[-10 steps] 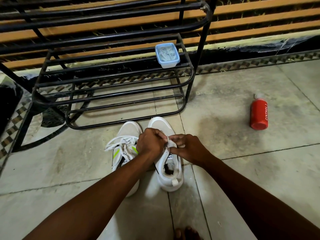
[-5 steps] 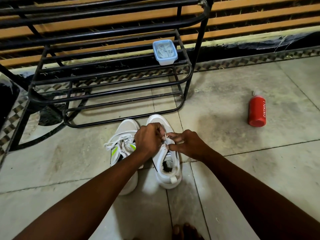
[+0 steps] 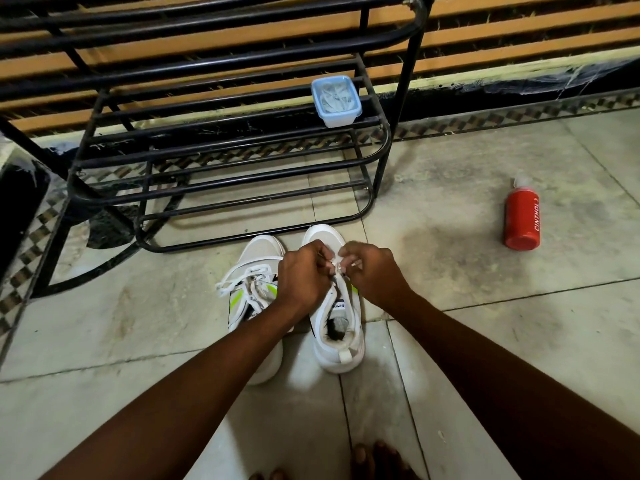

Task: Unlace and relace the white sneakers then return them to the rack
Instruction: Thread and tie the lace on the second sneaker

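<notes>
Two white sneakers stand side by side on the tiled floor, toes toward the black metal rack (image 3: 221,174). The left sneaker (image 3: 258,258) has green accents and its white lace lies loose over the tongue. Both hands work over the front of the right sneaker (image 3: 341,351). My left hand (image 3: 303,275) is curled and pinches the lace (image 3: 336,268) above the eyelets. My right hand (image 3: 372,271) pinches the same lace from the other side, close to the left hand. The eyelets under the hands are hidden.
A blue-rimmed plastic box (image 3: 336,100) sits on the rack's middle shelf at the right end. A red bottle (image 3: 522,216) lies on the floor to the right. My bare toes (image 3: 377,460) show at the bottom edge. A dark object (image 3: 17,216) stands at far left.
Both hands have moved forward along the right sneaker toward its toe and drawn closer together on the lace. The sneakers have stayed in place.
</notes>
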